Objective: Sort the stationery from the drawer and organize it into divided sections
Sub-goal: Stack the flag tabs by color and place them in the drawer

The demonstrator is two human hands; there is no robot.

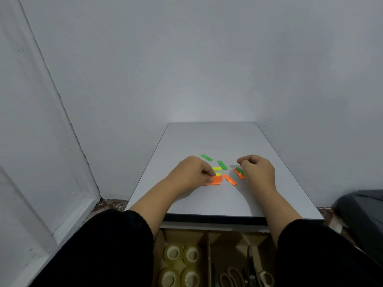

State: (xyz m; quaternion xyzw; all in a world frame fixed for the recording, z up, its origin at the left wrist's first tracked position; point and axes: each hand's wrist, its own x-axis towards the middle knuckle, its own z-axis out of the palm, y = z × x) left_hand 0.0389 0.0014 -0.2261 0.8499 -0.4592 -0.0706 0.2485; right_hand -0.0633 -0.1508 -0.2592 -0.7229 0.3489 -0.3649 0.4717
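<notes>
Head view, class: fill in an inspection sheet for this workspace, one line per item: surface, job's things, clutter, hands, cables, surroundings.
Surface: pale grey rectangular tabletop, against the wall.
Job's things: small green, yellow and orange paper strips scattered between the hands; open cardboard-divided drawer below, clear tape rolls in its left section, beige-handled scissors in the right.
Clutter: nothing seen.
Hands: left hand pinches an orange strip stack; right hand curled, contents unclear.
Cables: nothing seen.
Surroundings: grey walls; dark object at right.
</notes>
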